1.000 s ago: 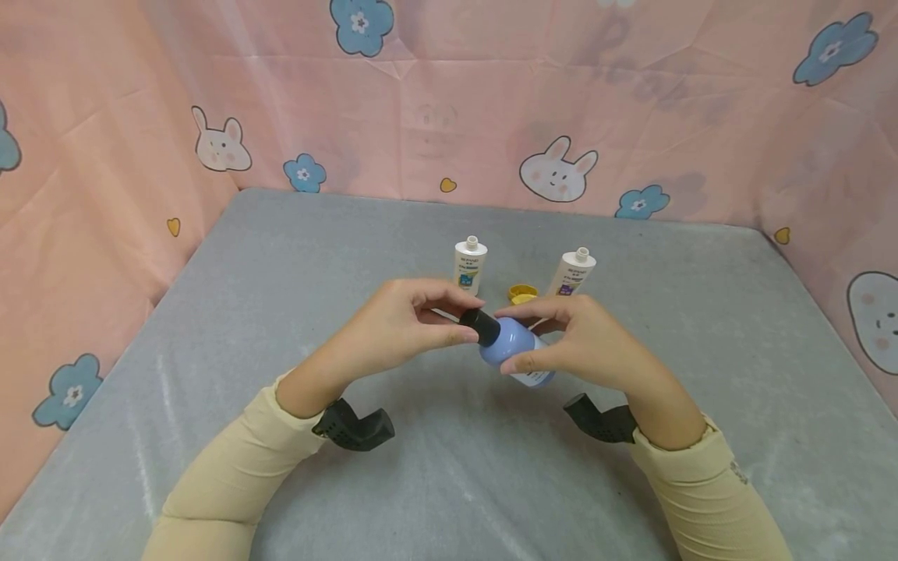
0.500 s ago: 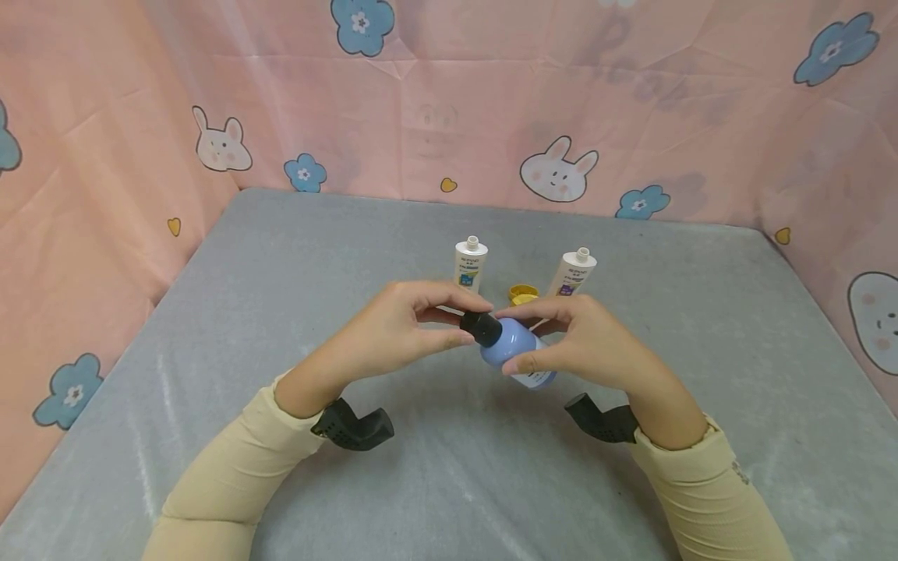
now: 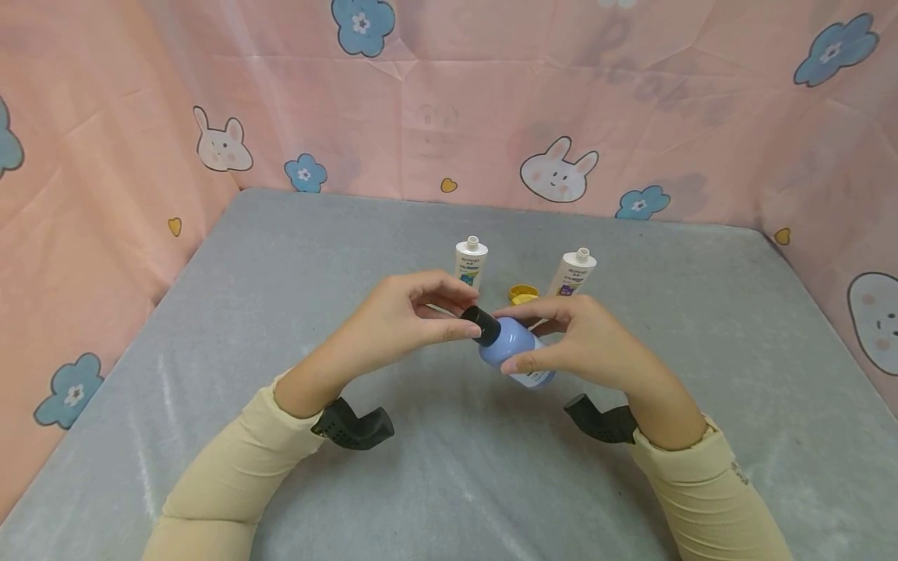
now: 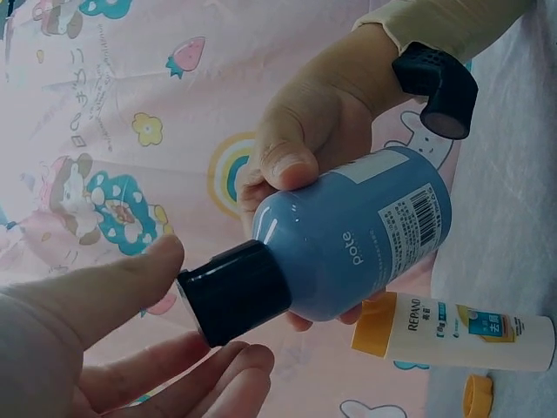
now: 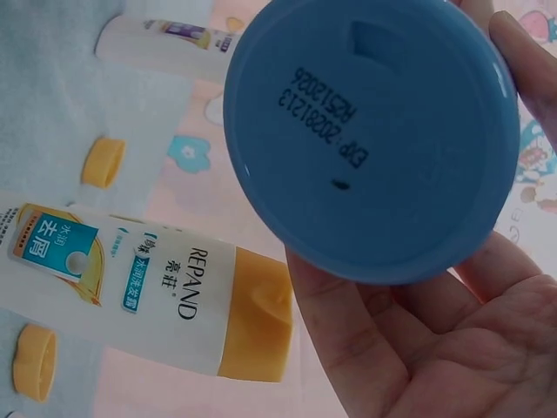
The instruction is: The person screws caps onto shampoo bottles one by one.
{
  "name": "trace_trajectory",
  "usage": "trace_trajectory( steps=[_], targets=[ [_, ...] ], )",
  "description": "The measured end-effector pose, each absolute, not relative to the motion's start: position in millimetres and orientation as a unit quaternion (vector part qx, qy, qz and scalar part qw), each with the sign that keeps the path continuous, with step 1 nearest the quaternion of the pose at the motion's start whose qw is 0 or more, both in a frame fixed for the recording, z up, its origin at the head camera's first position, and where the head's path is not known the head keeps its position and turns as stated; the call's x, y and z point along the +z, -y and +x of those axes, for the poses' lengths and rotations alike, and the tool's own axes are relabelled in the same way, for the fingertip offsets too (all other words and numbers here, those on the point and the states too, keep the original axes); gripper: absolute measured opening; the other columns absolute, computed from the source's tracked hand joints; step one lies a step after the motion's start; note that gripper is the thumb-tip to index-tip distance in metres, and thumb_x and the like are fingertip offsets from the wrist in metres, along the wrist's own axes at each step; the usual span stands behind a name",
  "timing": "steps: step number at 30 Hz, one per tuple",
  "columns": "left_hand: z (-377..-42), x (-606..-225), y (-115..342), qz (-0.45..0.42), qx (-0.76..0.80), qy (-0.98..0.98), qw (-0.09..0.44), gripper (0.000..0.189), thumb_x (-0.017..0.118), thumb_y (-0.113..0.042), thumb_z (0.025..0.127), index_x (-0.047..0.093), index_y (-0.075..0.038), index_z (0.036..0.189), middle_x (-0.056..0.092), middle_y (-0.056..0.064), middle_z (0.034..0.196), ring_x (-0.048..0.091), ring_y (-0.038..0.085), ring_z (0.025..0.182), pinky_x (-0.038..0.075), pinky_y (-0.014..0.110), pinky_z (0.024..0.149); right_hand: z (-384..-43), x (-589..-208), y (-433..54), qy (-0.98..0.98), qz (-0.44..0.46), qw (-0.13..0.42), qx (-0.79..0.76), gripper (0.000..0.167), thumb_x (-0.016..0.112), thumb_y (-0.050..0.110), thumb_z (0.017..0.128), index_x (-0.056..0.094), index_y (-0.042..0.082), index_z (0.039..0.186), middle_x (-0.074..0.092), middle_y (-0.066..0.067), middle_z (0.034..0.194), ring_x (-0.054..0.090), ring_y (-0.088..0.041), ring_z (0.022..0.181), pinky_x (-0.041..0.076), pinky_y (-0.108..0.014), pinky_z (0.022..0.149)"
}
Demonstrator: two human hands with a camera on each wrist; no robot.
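My right hand point(image 3: 578, 343) grips a round-shouldered lavender-blue bottle point(image 3: 508, 343) around its body, tilted so its black cap point(image 3: 481, 325) points up and left. In the right wrist view, the bottle's printed flat base point(image 5: 374, 131) faces the camera. My left hand point(image 3: 414, 315) holds the cap between thumb and fingers. From the left wrist, the thumb shows at the cap's upper edge and the fingertips below it. Both hands hold the bottle above the grey table, in front of the other bottles.
Behind the hands stand two white bottles with bare nozzles, one teal-labelled point(image 3: 470, 261), one purple-labelled point(image 3: 571, 273). A white bottle with a yellow cap point(image 5: 257, 315) shows in the right wrist view, near two loose yellow caps, one point(image 5: 103, 163) beyond it. A pink printed curtain point(image 3: 449, 101) surrounds the grey table point(image 3: 337, 234).
My left hand shifts around the cap: its fingers slid forward over it half a second ago and have now drawn back and up. The right hand and bottle have hardly moved.
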State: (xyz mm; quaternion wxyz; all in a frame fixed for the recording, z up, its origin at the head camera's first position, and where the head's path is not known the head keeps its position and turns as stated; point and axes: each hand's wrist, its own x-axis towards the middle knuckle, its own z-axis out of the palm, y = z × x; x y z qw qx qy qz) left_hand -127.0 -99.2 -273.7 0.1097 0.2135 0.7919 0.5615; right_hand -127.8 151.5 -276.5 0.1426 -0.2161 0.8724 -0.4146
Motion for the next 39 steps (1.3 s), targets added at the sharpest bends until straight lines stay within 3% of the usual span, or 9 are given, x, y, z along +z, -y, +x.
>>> trace_trajectory(
  steps=[7, 12, 25, 34, 39],
  targets=[
    [-127, -273, 98, 0.187, 0.551, -0.805, 0.116, 0.024, 0.082, -0.018, 0.083, 0.074, -0.011, 0.105, 0.075, 0.003, 0.096, 0.072, 0.014, 0.083, 0.058, 0.031, 0.076, -128, -277, -150, -0.875, -0.215, 0.138, -0.411, 0.054, 0.088, 0.03, 0.075, 0.071, 0.012, 0.123, 0.073, -0.004, 0.112, 0.067, -0.017, 0.1, 0.057, -0.031, 0.086],
    [-128, -274, 98, 0.19, 0.552, -0.803, 0.118, 0.026, 0.081, -0.016, 0.084, 0.075, -0.01, 0.108, 0.075, 0.004, 0.098, 0.072, 0.013, 0.084, 0.058, 0.03, 0.076, -127, -278, -150, -0.878, -0.217, 0.129, -0.407, 0.054, 0.088, 0.031, 0.075, 0.071, 0.013, 0.123, 0.073, -0.002, 0.112, 0.066, -0.016, 0.101, 0.057, -0.037, 0.091],
    [-128, -276, 99, 0.24, 0.55, -0.793, 0.1, 0.029, 0.078, -0.011, 0.085, 0.073, -0.005, 0.113, 0.075, 0.008, 0.104, 0.074, 0.013, 0.083, 0.061, 0.029, 0.079, -126, -276, -151, -0.877, -0.217, 0.127, -0.409, 0.053, 0.089, 0.03, 0.074, 0.072, 0.012, 0.121, 0.074, -0.003, 0.112, 0.066, -0.017, 0.099, 0.058, -0.031, 0.087],
    [-130, -280, 100, 0.297, 0.56, -0.77, 0.067, 0.029, 0.077, -0.004, 0.085, 0.073, 0.0, 0.113, 0.075, 0.013, 0.106, 0.075, 0.015, 0.086, 0.061, 0.027, 0.079, -124, -274, -152, -0.874, -0.226, 0.124, -0.411, 0.052, 0.089, 0.028, 0.074, 0.072, 0.009, 0.119, 0.075, -0.003, 0.11, 0.067, -0.017, 0.097, 0.058, -0.027, 0.084],
    [-131, -284, 99, 0.344, 0.563, -0.752, 0.024, 0.029, 0.078, 0.0, 0.082, 0.073, 0.004, 0.11, 0.074, 0.016, 0.107, 0.074, 0.018, 0.093, 0.061, 0.027, 0.084, -122, -272, -153, -0.87, -0.238, 0.108, -0.418, 0.052, 0.089, 0.025, 0.074, 0.072, 0.008, 0.119, 0.075, -0.003, 0.11, 0.067, -0.016, 0.097, 0.057, -0.025, 0.087]
  ],
)
